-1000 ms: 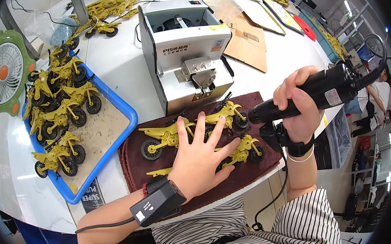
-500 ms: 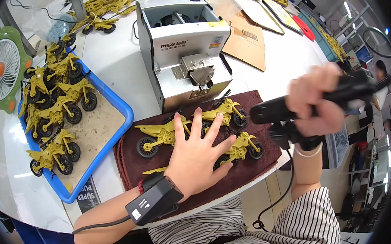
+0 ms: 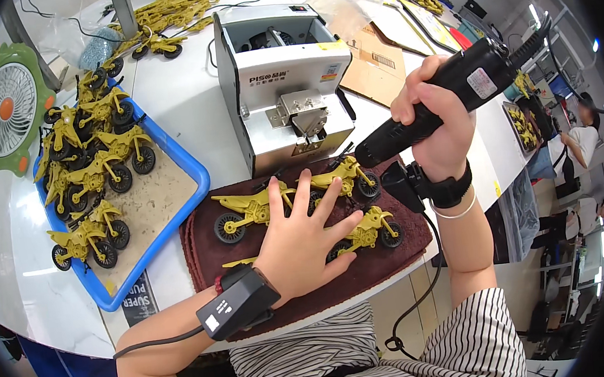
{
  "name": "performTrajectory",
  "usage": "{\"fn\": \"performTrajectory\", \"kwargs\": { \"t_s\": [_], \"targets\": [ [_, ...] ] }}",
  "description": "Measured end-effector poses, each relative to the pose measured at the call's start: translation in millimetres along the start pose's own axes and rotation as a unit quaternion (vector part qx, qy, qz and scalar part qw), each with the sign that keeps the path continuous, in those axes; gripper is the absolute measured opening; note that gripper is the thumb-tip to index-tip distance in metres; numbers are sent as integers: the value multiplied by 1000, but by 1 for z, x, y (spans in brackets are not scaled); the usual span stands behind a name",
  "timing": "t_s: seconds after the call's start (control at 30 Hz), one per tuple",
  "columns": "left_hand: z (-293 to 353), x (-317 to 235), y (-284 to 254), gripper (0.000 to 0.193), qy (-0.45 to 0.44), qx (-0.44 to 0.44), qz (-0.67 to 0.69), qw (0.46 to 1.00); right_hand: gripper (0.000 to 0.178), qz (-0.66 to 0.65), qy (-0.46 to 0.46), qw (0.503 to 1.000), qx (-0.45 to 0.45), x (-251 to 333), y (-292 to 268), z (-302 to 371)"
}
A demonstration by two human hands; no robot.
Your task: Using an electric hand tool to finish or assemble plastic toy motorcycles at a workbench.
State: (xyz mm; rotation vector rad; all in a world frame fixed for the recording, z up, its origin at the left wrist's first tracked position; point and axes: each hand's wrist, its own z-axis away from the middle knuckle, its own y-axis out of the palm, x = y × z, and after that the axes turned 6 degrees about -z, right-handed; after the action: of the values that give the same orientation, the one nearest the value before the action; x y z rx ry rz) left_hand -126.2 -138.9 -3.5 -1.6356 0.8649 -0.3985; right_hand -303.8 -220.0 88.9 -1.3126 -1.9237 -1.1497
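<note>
Three yellow toy motorcycles with black wheels lie on a dark brown towel (image 3: 411,251): one at the left (image 3: 252,211), one at the far right (image 3: 344,177) and one nearer me (image 3: 368,227). Across them rests my left hand (image 3: 303,242), flat with fingers spread; it covers parts of the toys. My right hand (image 3: 443,122) is wrapped round a black electric screwdriver (image 3: 479,79), held in the air at the towel's right side. The tool slants down to the left, its lower end close to the far right motorcycle. Its bit cannot be made out.
Behind the towel stands a silver screw-feeding machine (image 3: 293,89). At the left, a blue tray (image 3: 197,176) holds several yellow toy motorcycles, beside a green fan (image 3: 8,110). Cardboard (image 3: 377,67) lies behind to the right. A person (image 3: 581,139) is far right.
My right hand has brought the screwdriver left and tilted it, so its lower end sits nearer the motorcycles. The left hand stays spread over them. The view has shifted slightly.
</note>
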Motion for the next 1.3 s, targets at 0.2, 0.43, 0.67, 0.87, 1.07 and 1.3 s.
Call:
{"fn": "performTrajectory", "kwargs": {
  "t_s": [0.2,0.43,0.67,0.87,1.07,1.3],
  "targets": [
    [-1,1,-1,47,1,9,-5,1000,16,-2,19,1000,2,-8,0,1],
    [-1,2,-1,47,-5,11,-1,1000,18,7,19,999,40,-15,5,5],
    [-2,0,-3,46,-4,16,-1,1000,16,10,25,999,32,-13,9,4],
    [2,1,0,48,-11,16,-1,1000,18,154,8,984,86,4,20,2],
    [-5,-11,-2,52,-8,0,9,1000,20,-35,-60,986,152,78,38,-21],
    [-15,-58,6,80,-38,7,74,997,16,22,-57,995,83,12,57,-23]
  ]
}}
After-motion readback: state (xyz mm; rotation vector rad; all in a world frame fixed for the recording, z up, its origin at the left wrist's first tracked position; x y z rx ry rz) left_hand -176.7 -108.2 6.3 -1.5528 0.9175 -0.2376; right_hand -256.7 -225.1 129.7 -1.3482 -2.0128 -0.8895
